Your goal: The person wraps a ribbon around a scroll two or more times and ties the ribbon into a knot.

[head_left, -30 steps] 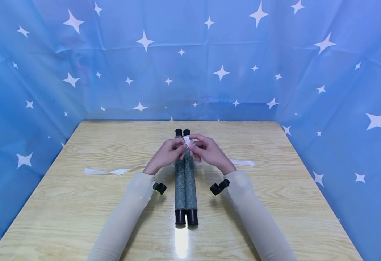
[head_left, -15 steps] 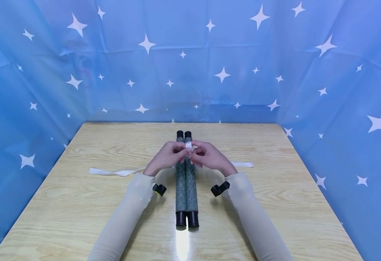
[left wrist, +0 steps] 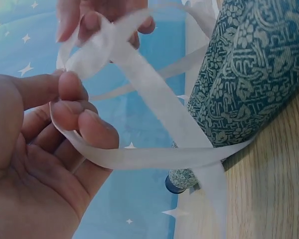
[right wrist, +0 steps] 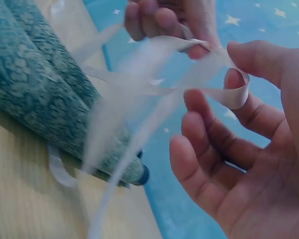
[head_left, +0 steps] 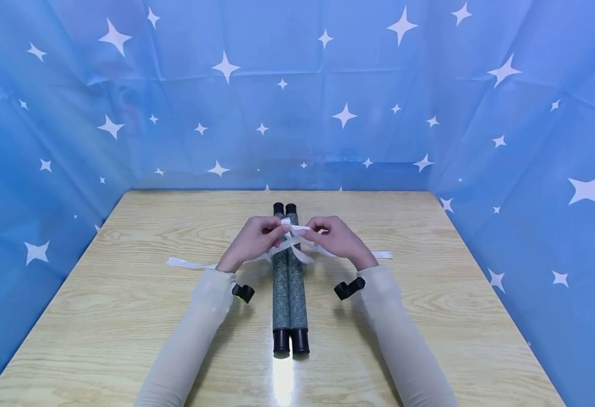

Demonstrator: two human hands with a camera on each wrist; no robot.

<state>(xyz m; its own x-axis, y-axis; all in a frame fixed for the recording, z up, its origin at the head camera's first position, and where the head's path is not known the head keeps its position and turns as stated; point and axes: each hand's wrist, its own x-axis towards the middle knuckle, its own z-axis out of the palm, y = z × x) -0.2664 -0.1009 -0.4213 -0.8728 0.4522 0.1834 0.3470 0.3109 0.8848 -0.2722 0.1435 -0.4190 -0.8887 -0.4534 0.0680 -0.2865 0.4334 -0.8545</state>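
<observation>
Two rolls of green patterned fabric with black end caps, like a double-rolled scroll, lie side by side on the table, pointing away from me. A white ribbon passes round them near the far half. Above the rolls, my left hand pinches the ribbon between thumb and fingers. My right hand pinches another part of it a little to the right. In the left wrist view, the ribbon forms a loop between the hands and crosses strands below. Some strands are blurred in the right wrist view.
The wooden table runs under everything. A ribbon tail lies to the left of the rolls and another ribbon end to the right. A blue curtain with white stars stands behind and at both sides.
My hands have drawn apart, stretching ribbon between them and showing loops over the rolls. The left tail on the table has slid right, toward the rolls, which stay in place.
</observation>
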